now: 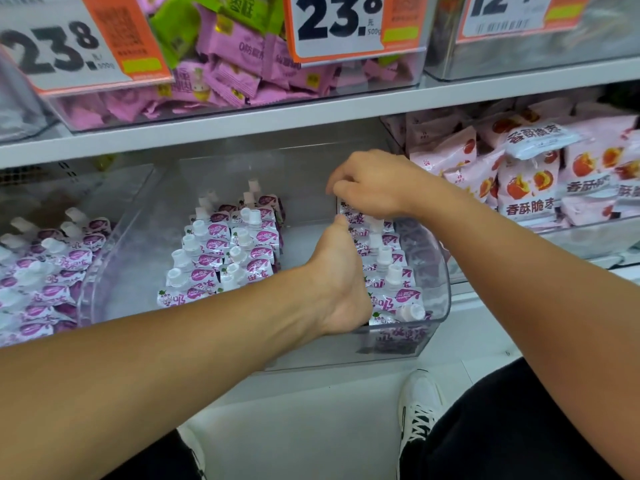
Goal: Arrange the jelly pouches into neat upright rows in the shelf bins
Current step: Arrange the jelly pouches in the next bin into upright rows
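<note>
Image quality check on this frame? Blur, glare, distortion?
Head view: wide-angle bowing curves the shelf edge; the price tags at top are soft; the clear bin front reflects the pouches; right hand slightly blurred; lighting even, no harsh shadows.

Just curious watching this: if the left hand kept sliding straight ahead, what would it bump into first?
Probably the pouch that the right hand pinches, just beyond the left hand; depth is unclear.

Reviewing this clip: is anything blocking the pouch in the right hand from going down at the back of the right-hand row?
Nothing visible does. The right hand pinches a purple-and-white spouted jelly pouch at the back end of the right row in the clear plastic bin. The left hand rests along that row's side, not behind it.
</note>
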Demonstrator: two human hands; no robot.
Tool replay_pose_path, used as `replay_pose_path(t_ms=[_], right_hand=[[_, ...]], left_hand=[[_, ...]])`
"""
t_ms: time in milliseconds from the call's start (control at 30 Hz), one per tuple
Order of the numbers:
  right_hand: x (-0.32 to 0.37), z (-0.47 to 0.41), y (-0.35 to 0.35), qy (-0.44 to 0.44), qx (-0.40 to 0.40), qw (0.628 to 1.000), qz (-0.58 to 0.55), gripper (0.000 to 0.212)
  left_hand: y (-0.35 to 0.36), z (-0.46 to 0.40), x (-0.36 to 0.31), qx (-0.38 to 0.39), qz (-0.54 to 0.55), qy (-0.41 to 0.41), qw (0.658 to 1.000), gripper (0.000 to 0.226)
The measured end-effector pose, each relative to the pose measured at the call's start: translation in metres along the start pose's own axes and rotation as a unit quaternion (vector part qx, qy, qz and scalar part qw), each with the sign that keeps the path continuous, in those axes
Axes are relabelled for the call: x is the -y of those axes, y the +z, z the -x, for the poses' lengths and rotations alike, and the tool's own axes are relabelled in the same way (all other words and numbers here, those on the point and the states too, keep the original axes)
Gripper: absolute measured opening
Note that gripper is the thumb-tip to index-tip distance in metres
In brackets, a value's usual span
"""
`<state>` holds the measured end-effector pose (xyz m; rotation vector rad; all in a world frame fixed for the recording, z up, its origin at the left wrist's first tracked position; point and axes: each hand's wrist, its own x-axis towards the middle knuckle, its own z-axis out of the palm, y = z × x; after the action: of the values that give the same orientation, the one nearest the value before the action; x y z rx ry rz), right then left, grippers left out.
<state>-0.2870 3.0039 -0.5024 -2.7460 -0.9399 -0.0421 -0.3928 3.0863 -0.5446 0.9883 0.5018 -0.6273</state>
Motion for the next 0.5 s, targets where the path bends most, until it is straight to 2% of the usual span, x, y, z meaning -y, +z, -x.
replay_pose_path(t_ms=[67,133,233,300,367,500], right_hand=[[-0.005,-0.003,-0.002,0.0,-0.007,1.0,-0.024,0.051],[-0.01,-0.004,-0.004,0.004,-0.01,0.999,-0.049,0.046],[-0.014,-0.005,-0.003,-0.003,-0.031,0.996,-0.079,0.037],[-0.016,-0.006,0.0,-0.014,-0.049,0.996,-0.077,0.037],[-0.018,-0.005,0.001,-0.018,-0.065,0.995,-0.067,0.039],[-0.017,-0.005,0.001,-0.024,-0.08,0.995,-0.061,0.05]], left_hand=[[0.001,0.007,0.001,-0.004,-0.033,0.015,0.999,0.078],[-0.001,0.015,-0.006,-0.044,-0.081,0.034,0.995,0.064],[-0.011,-0.008,-0.035,-0.175,-0.1,0.079,0.976,0.045],[-0.007,-0.032,-0.057,-0.207,-0.076,0.138,0.966,0.039],[0.003,-0.048,-0.067,-0.202,-0.085,0.155,0.963,0.038],[0.006,-0.063,-0.071,-0.204,-0.064,0.157,0.964,0.052]])
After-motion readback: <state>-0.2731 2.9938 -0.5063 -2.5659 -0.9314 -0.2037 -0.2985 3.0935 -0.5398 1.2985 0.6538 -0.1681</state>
